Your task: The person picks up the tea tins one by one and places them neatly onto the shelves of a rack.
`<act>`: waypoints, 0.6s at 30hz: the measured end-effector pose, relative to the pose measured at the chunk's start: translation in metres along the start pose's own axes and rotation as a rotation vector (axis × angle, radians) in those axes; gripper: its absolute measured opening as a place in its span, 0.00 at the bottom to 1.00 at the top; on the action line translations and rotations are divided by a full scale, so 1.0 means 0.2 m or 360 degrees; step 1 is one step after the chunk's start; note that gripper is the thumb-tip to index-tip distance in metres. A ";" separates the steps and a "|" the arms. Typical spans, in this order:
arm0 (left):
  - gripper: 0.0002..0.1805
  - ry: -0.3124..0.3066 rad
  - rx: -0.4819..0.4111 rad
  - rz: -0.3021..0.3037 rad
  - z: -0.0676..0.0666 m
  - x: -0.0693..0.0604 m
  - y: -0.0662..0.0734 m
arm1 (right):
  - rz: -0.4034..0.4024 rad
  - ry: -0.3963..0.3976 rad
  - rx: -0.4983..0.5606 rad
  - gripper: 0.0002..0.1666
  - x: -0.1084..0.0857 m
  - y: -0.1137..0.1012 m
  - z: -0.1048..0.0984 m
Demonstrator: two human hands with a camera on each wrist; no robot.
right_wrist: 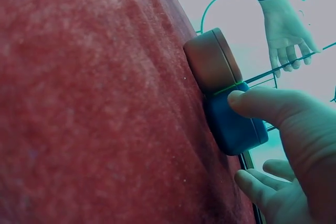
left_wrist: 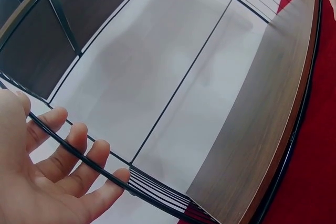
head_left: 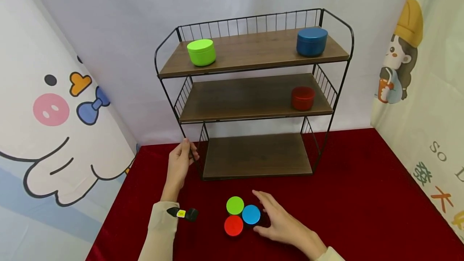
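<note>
My left hand (head_left: pixel 180 160) holds the front left post of a three-tier shelf rack (head_left: pixel 253 148); in the left wrist view its fingers (left_wrist: pixel 79 171) curl behind the black rod. On the red cloth in front stand three small round tins touching or nearly so: green (head_left: pixel 235 205), blue (head_left: pixel 251 214) and red (head_left: pixel 233 226). Just right of the blue tin is my right hand (head_left: pixel 282 222), its thumb and fingers spread apart. Seen from the right wrist, the thumb overlaps the blue tin (right_wrist: pixel 231 124); whether it touches I cannot tell. The green tin is not discernible there.
On the top tier sit a larger green tin (head_left: pixel 201 52) at left and a larger blue tin (head_left: pixel 312 42) at right. A dark red tin (head_left: pixel 303 98) stands on the middle tier's right side. Printed curtains (head_left: pixel 417 124) hang at both sides of the red cloth (head_left: pixel 362 196).
</note>
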State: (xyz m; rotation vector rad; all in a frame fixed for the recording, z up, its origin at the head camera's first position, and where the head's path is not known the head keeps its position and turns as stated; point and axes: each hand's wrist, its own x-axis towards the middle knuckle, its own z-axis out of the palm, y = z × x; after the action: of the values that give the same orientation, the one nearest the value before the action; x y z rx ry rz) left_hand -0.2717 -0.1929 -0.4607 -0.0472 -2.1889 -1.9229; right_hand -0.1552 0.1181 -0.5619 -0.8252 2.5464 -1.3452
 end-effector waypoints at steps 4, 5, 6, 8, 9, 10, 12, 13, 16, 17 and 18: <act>0.32 -0.0005 0.0005 -0.0008 0.00 0.00 0.00 | 0.0011 -0.0016 0.0003 0.55 0.01 0.00 0.00; 0.32 -0.0007 0.0008 -0.0009 0.00 0.00 0.00 | 0.0010 -0.0018 0.0001 0.55 0.01 0.00 0.00; 0.32 -0.0010 0.0012 -0.0010 0.00 0.00 0.00 | 0.0009 -0.0020 -0.0001 0.55 0.01 0.00 0.00; 0.33 -0.0011 0.0017 -0.0007 0.00 0.00 0.00 | 0.0004 -0.0022 -0.0007 0.54 0.01 0.00 0.01; 0.33 -0.0010 0.0020 -0.0005 0.00 0.00 0.00 | 0.0001 -0.0024 -0.0011 0.54 0.01 0.00 0.01; 0.33 -0.0007 0.0021 -0.0003 0.00 0.00 0.00 | -0.0004 -0.0024 -0.0018 0.54 0.01 0.01 0.01; 0.33 -0.0005 0.0026 -0.0002 0.00 0.00 0.00 | -0.0008 -0.0026 -0.0045 0.53 0.01 0.01 0.02; 0.33 -0.0006 0.0028 -0.0002 0.00 0.00 0.00 | -0.0006 -0.0027 -0.0063 0.53 0.01 0.00 0.02; 0.33 -0.0005 0.0032 -0.0007 0.00 0.00 0.00 | -0.0014 -0.0023 -0.0123 0.53 0.01 0.00 0.03; 0.33 -0.0008 0.0033 -0.0007 0.00 0.00 0.00 | -0.0018 -0.0021 -0.0139 0.52 0.01 0.00 0.03; 0.33 -0.0009 0.0033 -0.0007 0.00 0.00 0.00 | -0.0019 -0.0021 -0.0154 0.52 0.01 0.00 0.03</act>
State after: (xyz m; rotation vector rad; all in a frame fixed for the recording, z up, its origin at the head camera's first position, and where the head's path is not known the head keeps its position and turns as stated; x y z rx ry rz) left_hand -0.2714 -0.1935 -0.4604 -0.0441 -2.2143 -1.9046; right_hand -0.1542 0.1127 -0.5658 -0.8644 2.6186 -1.2239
